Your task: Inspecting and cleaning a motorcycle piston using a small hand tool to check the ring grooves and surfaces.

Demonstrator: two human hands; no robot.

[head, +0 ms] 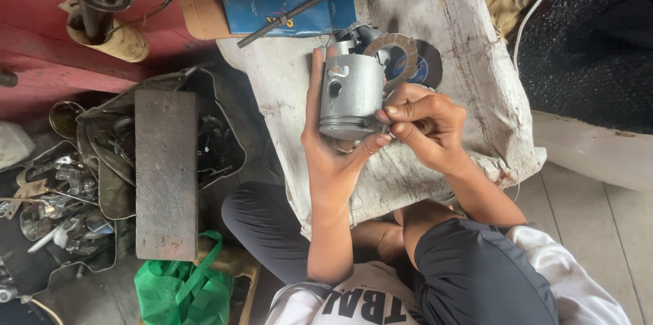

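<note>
- A worn white sack [462,46] is spread beneath the grip.
- Grinding discs [415,60] are laid just beyond the grip.
- A threaded rod [306,4] and blue boxes [272,5] are laid farther beyond, leftward.

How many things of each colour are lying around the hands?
Grey: 2 – piston in left hand with right hand pinching its rim; wooden block
Blue: 1 – flat packet
Green: 1 – bag
Dark: 2 – threaded rod; abrasive disc
White: 1 – sack
Total: 7
</note>
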